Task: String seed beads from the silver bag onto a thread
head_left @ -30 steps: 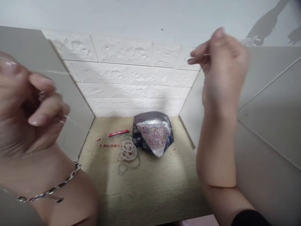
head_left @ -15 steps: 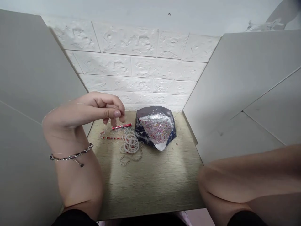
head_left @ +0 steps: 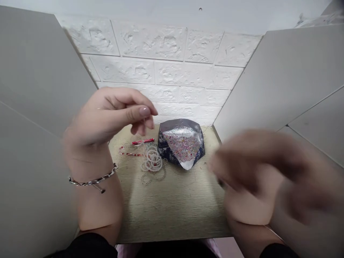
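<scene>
My left hand (head_left: 123,111) is raised above the left part of the table, thumb and forefinger pinched together; whatever lies between them is too small to make out. My right hand (head_left: 258,161), badly smeared by motion, hangs over the table's right edge, and its fingers cannot be read. Between and beyond the hands sits a dark blue patterned bag (head_left: 165,152) with a silvery lining, opened to show many tiny pink and multicoloured beads (head_left: 184,146). Coiled white bead strings (head_left: 152,160) lie left of the bag, beside a red-and-clear bead strand (head_left: 131,154).
A red pen (head_left: 143,141) lies behind the strings on the wooden table (head_left: 174,208). Grey panels (head_left: 34,89) rise on both sides, and a white brick-patterned wall (head_left: 172,71) stands behind. Clear plastic (head_left: 319,19) shows at the top right.
My right hand has come into view from the right. My left hand has moved up and slightly right, still pinched. The whole view has shifted a little.
</scene>
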`<state>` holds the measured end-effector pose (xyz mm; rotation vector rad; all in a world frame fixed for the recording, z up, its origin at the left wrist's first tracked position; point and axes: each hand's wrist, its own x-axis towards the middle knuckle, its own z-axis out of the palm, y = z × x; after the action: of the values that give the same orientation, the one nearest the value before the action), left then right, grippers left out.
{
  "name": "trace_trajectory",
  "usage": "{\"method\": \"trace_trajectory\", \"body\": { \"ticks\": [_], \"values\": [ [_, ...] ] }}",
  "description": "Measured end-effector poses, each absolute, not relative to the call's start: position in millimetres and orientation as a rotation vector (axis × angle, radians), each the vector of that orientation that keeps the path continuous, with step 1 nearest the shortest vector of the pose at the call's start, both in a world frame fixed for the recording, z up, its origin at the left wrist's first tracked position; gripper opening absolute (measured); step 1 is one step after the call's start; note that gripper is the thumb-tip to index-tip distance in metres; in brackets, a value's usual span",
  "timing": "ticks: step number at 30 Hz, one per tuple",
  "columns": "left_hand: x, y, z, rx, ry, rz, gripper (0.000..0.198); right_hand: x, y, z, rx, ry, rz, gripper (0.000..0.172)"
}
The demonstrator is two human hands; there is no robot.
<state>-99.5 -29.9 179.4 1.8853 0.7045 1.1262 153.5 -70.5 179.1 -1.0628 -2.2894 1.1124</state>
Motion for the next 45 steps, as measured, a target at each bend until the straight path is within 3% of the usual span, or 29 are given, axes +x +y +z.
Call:
{"method": "trace_trajectory", "body": {
  "ticks": [4,8,11,14,17,22,24,29,34,36,43,45],
  "values": [
    [-78.9,-31.3,178.9,1.98,0.679,1.046,0.01,110.0,-31.6,161.6,-1.021,-2.377,0.983,0.046],
    [-68.5,-22.9,178.4,2.196,0.716,0.803,0.011,90.7,-18.6,145.7,-0.935,-2.357,1.154,0.028],
    [-69.9,-16.1,176.3,2.251,0.766,0.794,0.014,98.9,-15.6,147.4,-0.899,-2.174,1.371,0.028],
    [-77.3,-9.6,172.7,2.153,0.751,0.796,0.038,117.2,-17.6,158.8,-0.876,-1.824,1.441,0.028],
    [-85.9,-2.8,168.8,2.016,0.735,0.762,0.054,135.8,-18.6,171.3,-0.853,-1.366,1.271,0.023],
    [-91.1,3.9,165.2,2.001,0.874,0.758,0.04,157.1,-1.1,169.9,-0.883,-0.897,0.747,0.026],
    [-89.1,3.8,164.6,2.028,0.942,0.785,0.031,161.6,7.5,161.5,-1.04,-0.996,0.543,0.027],
    [-79.7,1.7,163.9,2.089,0.999,0.841,0.026,160.0,10.9,141.6,-2.028,-1.777,0.378,0.031],
    [-74.2,4.6,162.3,2.127,0.976,0.702,0.032,145.0,-2.5,141.0,-2.177,-1.95,0.089,0.032],
    [-73.0,7.4,160.5,2.142,0.977,0.59,0.034,134.5,-7.7,143.3,-2.001,-2.142,0.21,0.034],
    [-65.3,15.2,153.2,2.156,1.038,0.391,0.042,65.5,-10.5,116.1,-0.891,-2.774,1.22,0.05],
    [-64.0,17.6,151.0,2.164,1.058,0.359,0.044,51.0,-9.5,107.6,-0.733,-2.765,1.363,0.032]
  ]
}}
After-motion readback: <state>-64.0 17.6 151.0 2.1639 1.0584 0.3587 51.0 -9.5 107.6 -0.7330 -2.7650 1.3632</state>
